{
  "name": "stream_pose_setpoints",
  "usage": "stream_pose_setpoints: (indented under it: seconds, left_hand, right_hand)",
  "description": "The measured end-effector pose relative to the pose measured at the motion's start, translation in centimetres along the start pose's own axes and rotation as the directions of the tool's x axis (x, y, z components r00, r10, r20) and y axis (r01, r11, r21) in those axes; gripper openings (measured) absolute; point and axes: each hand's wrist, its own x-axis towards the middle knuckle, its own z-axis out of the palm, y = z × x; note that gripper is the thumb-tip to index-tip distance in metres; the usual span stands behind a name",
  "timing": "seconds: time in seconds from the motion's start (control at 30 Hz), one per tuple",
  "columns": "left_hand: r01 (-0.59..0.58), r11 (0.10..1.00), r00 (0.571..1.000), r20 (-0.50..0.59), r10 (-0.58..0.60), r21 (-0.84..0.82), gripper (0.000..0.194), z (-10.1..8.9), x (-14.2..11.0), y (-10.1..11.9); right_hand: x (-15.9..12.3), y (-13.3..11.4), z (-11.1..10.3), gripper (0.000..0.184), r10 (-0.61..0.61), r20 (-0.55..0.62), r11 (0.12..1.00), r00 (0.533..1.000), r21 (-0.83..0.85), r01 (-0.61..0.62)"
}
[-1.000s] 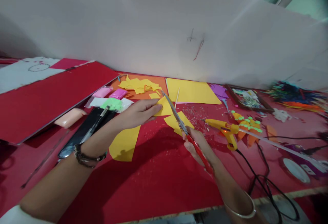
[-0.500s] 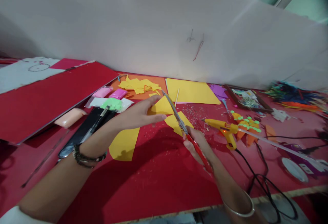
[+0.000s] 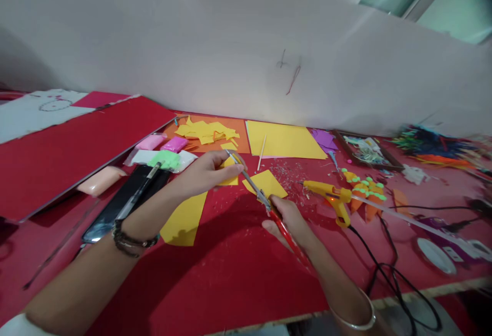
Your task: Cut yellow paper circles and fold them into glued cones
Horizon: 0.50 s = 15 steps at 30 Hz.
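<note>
The scissors [image 3: 262, 197], in the curled fingers of the right hand [image 3: 291, 217], have shifted toward the left hand [image 3: 207, 174], closed on yellow paper [image 3: 231, 180], seemingly mid-cut.

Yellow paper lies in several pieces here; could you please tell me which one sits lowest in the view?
The yellow piece just below the left hand; the others all appear higher up.

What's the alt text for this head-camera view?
The right hand holds red-handled scissors, blades near yellow paper at the left hand, over a red table. A yellow glue gun lies to the right.
</note>
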Motion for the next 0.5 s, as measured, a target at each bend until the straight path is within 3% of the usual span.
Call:
stream_pose_setpoints:
  seconds: [0.13, 0.3, 0.4, 0.5]
  left_hand:
    - [0.048, 0.998, 0.999, -0.021, -0.049, -0.038, 0.020, 0.0, -0.1, 0.2]
    - [0.027, 0.998, 0.997, -0.071, -0.031, -0.059, 0.019, 0.1, 0.0, -0.1]
    - [-0.038, 0.988, 0.977, -0.212, 0.006, -0.150, 0.020, -0.3, 0.2, 0.2]
    - [-0.153, 0.960, 0.918, -0.394, 0.049, -0.235, 0.019, -1.1, 0.3, 0.2]
  right_hand:
    - [0.1, -0.2, -0.1, 0.041, 0.021, 0.002, 1.000, 1.000, -0.011, -0.021]
    - [0.0, -0.6, 0.0, 0.037, 0.061, -0.019, 0.998, 0.998, -0.023, -0.061]
    - [0.0, -0.6, -0.1, 0.036, 0.051, -0.040, 0.998, 0.998, -0.046, -0.053]
    - [-0.1, -0.7, -0.4, 0.036, 0.052, -0.091, 0.995, 0.994, -0.081, -0.060]
